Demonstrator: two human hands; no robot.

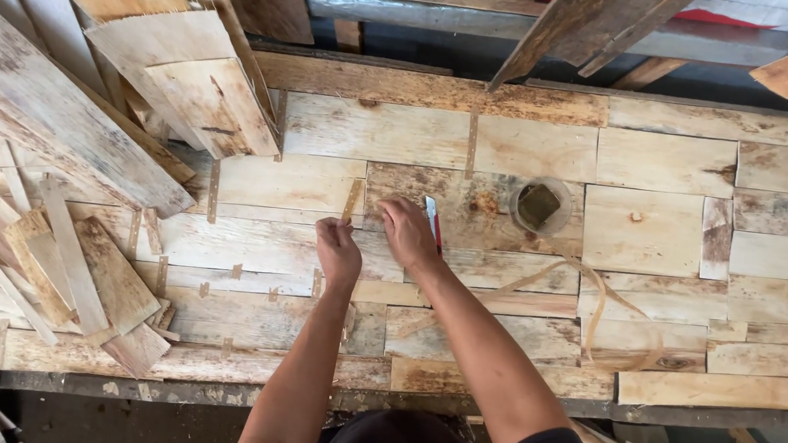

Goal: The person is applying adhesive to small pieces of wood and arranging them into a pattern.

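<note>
Veneer patching, step in hand: left hand (338, 253) is pinching a thin strip (351, 201) upright over the sheet (533, 148); right hand (409, 234) is gripping a red knife (432, 223). Next probably calling for seating strip flush on the seam.

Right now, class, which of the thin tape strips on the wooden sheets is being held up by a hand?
The short tan strip pinched in the left hand. It sticks up off the wood, while the long strip to the right lies loose and curled, untouched.

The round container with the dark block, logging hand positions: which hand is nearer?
Right hand, just left of the round container. Left hand sits farther left.
</note>
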